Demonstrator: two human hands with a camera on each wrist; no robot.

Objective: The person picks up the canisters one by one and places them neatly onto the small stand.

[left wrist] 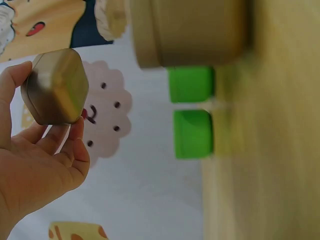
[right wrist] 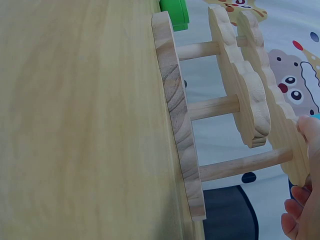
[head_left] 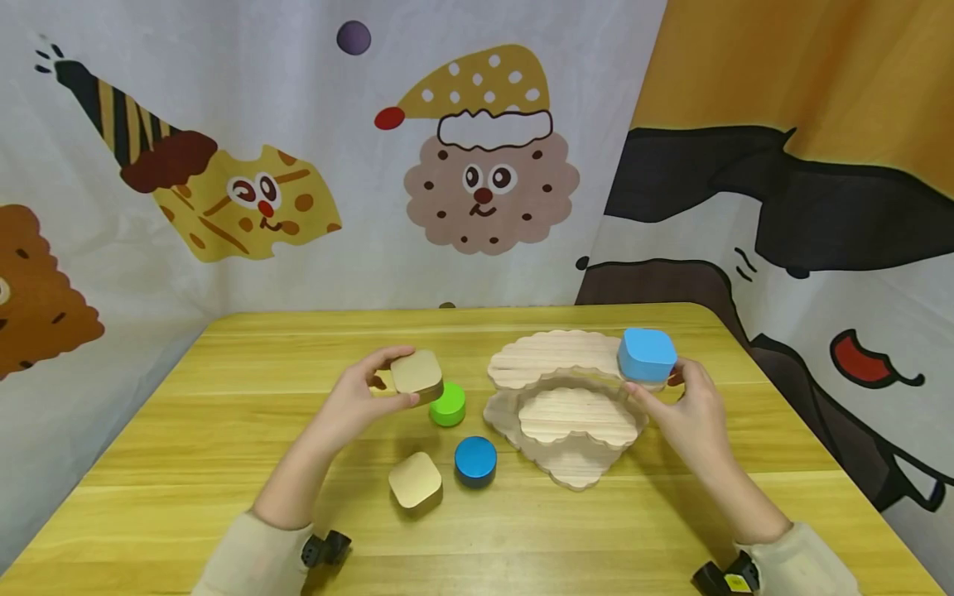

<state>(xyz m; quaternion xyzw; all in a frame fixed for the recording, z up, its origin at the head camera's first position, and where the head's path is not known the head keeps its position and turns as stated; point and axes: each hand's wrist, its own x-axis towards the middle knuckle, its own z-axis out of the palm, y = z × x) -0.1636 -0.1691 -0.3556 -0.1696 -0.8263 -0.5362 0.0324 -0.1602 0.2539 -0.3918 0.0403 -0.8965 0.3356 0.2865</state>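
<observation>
My left hand (head_left: 395,379) pinches a beige rounded-square block (head_left: 417,371) between thumb and fingers, held just above the table; the left wrist view shows the same block (left wrist: 56,87) at my fingertips (left wrist: 75,131). My right hand (head_left: 656,379) grips a light-blue rounded-square block (head_left: 647,353) at the right end of the top shelf of a tiered wooden stand (head_left: 555,358). Whether this block rests on the shelf I cannot tell. In the right wrist view the stand (right wrist: 180,120) appears side-on, with its dowels, and my fingers (right wrist: 299,220) are at its outer shelf.
On the yellow wooden table (head_left: 224,414), a green round block (head_left: 448,406) lies just right of my left hand. A blue round block (head_left: 475,460) and a second beige block (head_left: 415,478) lie nearer to me. Cartoon-print curtains (head_left: 224,207) close off the back and sides.
</observation>
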